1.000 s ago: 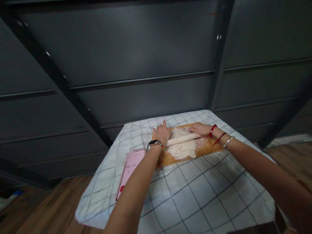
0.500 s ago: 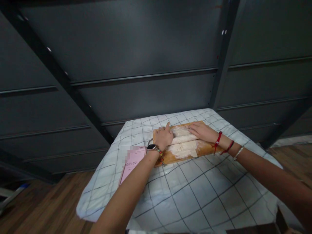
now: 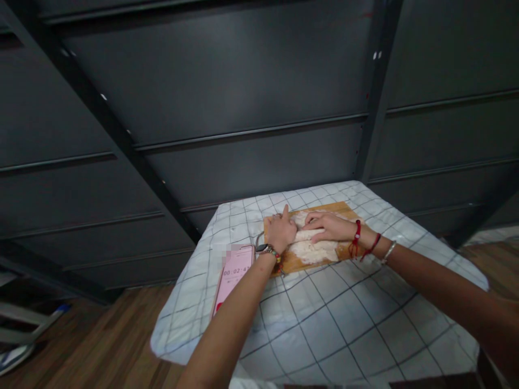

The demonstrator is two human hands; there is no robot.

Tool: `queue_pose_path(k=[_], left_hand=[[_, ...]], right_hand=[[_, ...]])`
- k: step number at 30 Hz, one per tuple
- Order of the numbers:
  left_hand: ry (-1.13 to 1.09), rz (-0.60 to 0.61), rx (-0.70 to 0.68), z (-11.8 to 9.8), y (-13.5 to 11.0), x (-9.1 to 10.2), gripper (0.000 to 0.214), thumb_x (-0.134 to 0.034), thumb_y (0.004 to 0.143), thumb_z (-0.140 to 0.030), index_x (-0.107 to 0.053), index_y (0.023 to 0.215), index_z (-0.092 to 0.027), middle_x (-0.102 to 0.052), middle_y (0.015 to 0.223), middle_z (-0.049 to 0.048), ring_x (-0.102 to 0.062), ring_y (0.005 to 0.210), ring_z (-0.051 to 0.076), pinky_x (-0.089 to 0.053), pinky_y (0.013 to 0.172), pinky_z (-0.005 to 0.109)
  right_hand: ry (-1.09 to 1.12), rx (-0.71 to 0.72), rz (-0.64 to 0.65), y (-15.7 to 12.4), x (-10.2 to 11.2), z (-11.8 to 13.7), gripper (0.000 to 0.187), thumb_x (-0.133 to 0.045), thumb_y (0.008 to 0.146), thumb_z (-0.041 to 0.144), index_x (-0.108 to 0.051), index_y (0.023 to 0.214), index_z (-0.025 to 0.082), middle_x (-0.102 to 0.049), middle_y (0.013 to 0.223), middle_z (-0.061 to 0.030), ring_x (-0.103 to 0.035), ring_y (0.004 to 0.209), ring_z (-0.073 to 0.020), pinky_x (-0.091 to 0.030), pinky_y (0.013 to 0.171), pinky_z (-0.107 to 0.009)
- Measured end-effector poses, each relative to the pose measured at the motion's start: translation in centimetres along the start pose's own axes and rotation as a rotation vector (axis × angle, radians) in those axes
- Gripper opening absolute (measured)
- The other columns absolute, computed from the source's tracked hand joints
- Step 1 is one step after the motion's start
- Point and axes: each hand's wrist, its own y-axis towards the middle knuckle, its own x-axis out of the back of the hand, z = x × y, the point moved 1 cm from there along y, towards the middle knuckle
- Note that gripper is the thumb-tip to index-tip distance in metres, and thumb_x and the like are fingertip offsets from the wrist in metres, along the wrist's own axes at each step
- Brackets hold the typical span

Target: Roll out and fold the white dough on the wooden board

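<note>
A wooden board [image 3: 344,208] lies at the far end of a table covered with a white checked cloth [image 3: 324,313]. On the board is flattened white dough [image 3: 314,249] with flour, and a pale rolling pin [image 3: 306,235] lies across it. My left hand [image 3: 279,231], with a watch on its wrist, rests palm down on the pin's left end, fingers stretched out. My right hand [image 3: 330,227], with red string bracelets, presses flat on the pin's right part.
A pink phone [image 3: 234,273] showing a timer lies on the cloth just left of the board. Dark metal panels and beams [image 3: 251,108] rise behind the table. Wooden floor [image 3: 93,346] lies to the left and right.
My hands have come closer together on the pin, the right one sliding left toward the middle. The pin has rolled slightly over the dough. My head has shifted, so the table sits further right.
</note>
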Motion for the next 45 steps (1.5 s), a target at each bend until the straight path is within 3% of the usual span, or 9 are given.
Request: queue_pose_path(k=[9, 23, 31, 39, 45], left_hand=[[-0.023, 0.065, -0.001, -0.2, 0.0, 0.6, 0.052, -0.026, 0.091, -0.028, -0.032, 0.142, -0.022, -0.052, 0.130, 0.0127, -0.049, 0.116, 0.028, -0.032, 0.096, 0.048], [-0.016, 0.097, 0.008, -0.2, 0.1, 0.4, 0.052, -0.029, 0.090, -0.030, -0.032, 0.142, -0.023, -0.053, 0.130, 0.0115, -0.048, 0.117, 0.029, -0.029, 0.098, 0.048], [-0.032, 0.094, 0.006, 0.0, 0.4, -0.1, 0.055, -0.026, 0.090, -0.030, -0.026, 0.144, -0.021, -0.054, 0.129, 0.0118, -0.048, 0.117, 0.027, -0.029, 0.098, 0.047], [-0.061, 0.047, 0.006, -0.1, 0.4, -0.1, 0.057, -0.024, 0.089, -0.028, -0.023, 0.145, -0.018, -0.053, 0.130, 0.0124, -0.050, 0.113, 0.027, -0.030, 0.095, 0.048], [-0.027, 0.076, -0.004, -0.3, 0.0, 0.6, 0.053, -0.025, 0.091, -0.030, -0.029, 0.143, -0.020, -0.056, 0.126, 0.0141, -0.050, 0.114, 0.029, -0.027, 0.097, 0.049]], right_hand=[[0.083, 0.034, -0.012, -0.5, -0.5, -1.1, 0.032, -0.061, 0.083, 0.038, -0.067, 0.110, 0.022, -0.059, 0.104, -0.0066, -0.054, 0.098, -0.0183, -0.043, 0.088, -0.036], [0.021, 0.079, -0.040, -1.7, -0.4, 0.2, 0.025, -0.053, 0.089, 0.027, -0.067, 0.110, 0.024, -0.056, 0.105, -0.0066, -0.054, 0.098, -0.0171, -0.046, 0.086, -0.034], [-0.022, 0.103, -0.051, -2.3, -0.7, 0.4, 0.036, -0.049, 0.083, 0.014, -0.067, 0.111, 0.027, -0.050, 0.112, -0.0065, -0.051, 0.098, -0.0181, -0.046, 0.087, -0.037], [-0.029, 0.053, 0.002, -2.1, -0.7, 0.8, 0.029, -0.051, 0.080, 0.015, -0.071, 0.100, 0.023, -0.049, 0.109, -0.0069, -0.051, 0.100, -0.0190, -0.045, 0.090, -0.037], [0.105, 0.063, -0.072, -2.1, 0.1, 1.9, 0.026, -0.050, 0.088, 0.024, -0.068, 0.107, 0.024, -0.048, 0.110, -0.0073, -0.047, 0.108, -0.0193, -0.040, 0.097, -0.041]])
